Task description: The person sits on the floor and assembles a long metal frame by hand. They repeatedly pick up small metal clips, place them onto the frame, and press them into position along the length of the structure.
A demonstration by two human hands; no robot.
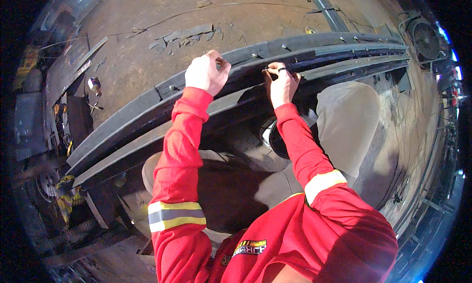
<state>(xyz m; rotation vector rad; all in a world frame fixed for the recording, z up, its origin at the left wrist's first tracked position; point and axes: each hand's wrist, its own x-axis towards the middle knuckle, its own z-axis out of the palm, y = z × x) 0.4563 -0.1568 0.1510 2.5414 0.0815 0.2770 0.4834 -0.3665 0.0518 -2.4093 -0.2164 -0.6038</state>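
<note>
Two long, dark, curved metal beams lie side by side across the space before me: a far beam [110, 125] and a near beam [128, 152]. Short bolts [255, 56] stick up along the far one. My left hand [209, 72] is curled closed above the far beam, between two of those bolts; a small dark spot shows inside its fingers, too small to name. Over the channel between the beams, my right hand [282, 86] pinches thumb and forefinger around a tiny dark piece. A black band circles one of its fingers.
Broken flat scraps [189, 33] and a bundle of metal strips [332, 15] lie on the brown floor beyond. A caged round fan-like unit [425, 39] stands at far right. A small can [94, 86] lies at left. A black-and-white round object [273, 138] sits between my knees.
</note>
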